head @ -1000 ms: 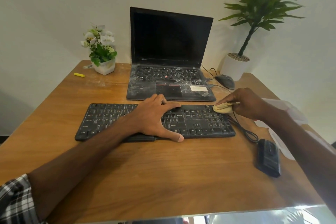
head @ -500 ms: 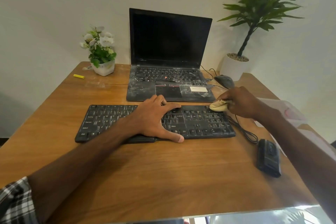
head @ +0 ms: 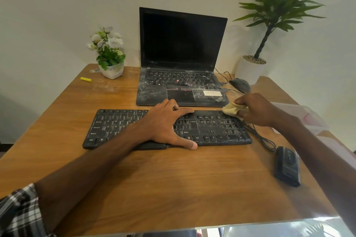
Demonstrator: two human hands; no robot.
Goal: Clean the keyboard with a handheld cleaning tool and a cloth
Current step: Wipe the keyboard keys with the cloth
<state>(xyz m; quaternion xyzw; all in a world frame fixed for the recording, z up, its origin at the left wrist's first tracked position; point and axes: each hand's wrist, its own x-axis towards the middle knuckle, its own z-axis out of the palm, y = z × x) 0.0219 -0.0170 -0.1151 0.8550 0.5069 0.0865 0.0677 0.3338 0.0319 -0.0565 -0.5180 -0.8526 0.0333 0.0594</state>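
Head view: a flat black plastic keyboard (head: 212, 129), dust-streaked, with keys marked Ctrl, Shift and Caps Lock, is laid on the wood-grain counter (head: 173, 179). Its middle is pressed by the left hand (head: 163, 123), fingers spread flat. At its far right corner a crumpled yellowish cloth (head: 231, 109) is gripped by the right hand (head: 254, 109). Behind the keyboard a dusty black laptop (head: 181, 44) is set open; its white sticker (head: 212, 93) is unreadable.

Nearside table (head: 173, 183) room; laptop (head: 183, 44) behind keyboard (head: 212, 128).
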